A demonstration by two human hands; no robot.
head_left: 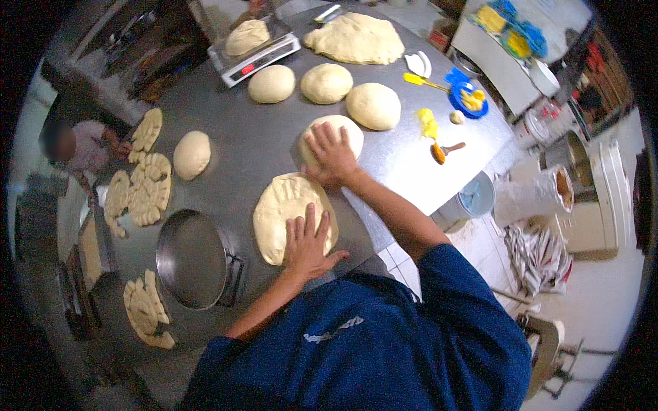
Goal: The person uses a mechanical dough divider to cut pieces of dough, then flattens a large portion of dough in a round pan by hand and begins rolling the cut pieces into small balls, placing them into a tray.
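Note:
My left hand [308,243] lies with spread fingers on a flattened round of dough [277,212] near the table's front edge. Finger dents show along that dough's far rim. Farther out, my right hand [330,152] rests open on a rounded dough ball [349,133], its fingers spread across the near left side. Neither hand grips anything. Behind sit three more smooth balls: a right one [373,107], a middle one [327,83] and a left one [272,84]. Another dough ball [192,155] stands alone at the left.
A metal ring [159,257] lies left of my left hand. Shaped dough pieces [149,188] line the left edge, near another person [92,144]. At the back are a scale [264,63] with dough and a large dough mass [356,40]. A blue dish [482,109] and brush [439,153] lie right.

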